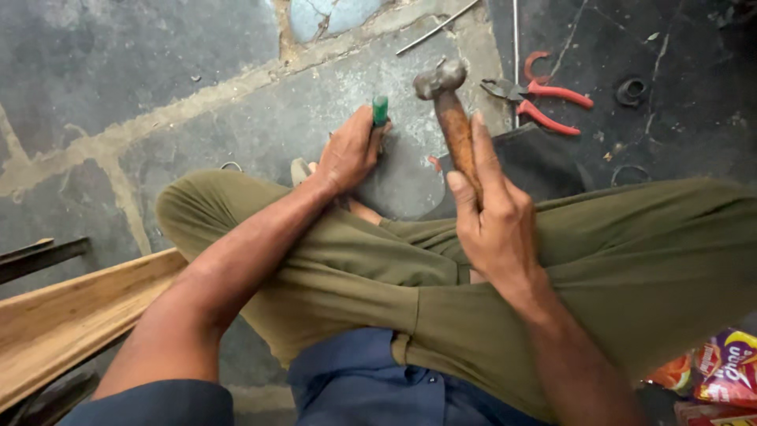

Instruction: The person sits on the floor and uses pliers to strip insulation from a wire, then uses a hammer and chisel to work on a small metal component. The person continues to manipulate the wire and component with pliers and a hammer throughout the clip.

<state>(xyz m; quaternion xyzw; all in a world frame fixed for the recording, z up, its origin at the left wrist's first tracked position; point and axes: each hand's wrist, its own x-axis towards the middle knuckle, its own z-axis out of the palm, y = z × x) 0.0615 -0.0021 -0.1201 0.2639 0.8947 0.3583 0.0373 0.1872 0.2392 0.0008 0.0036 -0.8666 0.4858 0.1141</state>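
Right hand [495,225] wrapped firmly round the wooden handle of a hammer [453,118], gripped low, steel head raised at centre far. Head-heavy tool; the worn, stiff handle looks smooth, so the low hold suits swing rather than control. Left hand [351,150] closed on a green-handled tool [380,110], probably a chisel or screwdriver, tip hidden, upright on the stone floor [118,79]. Floor hard, cracked, gritty. Red-handled pliers [544,99] far right; wooden plank [71,315] near left.
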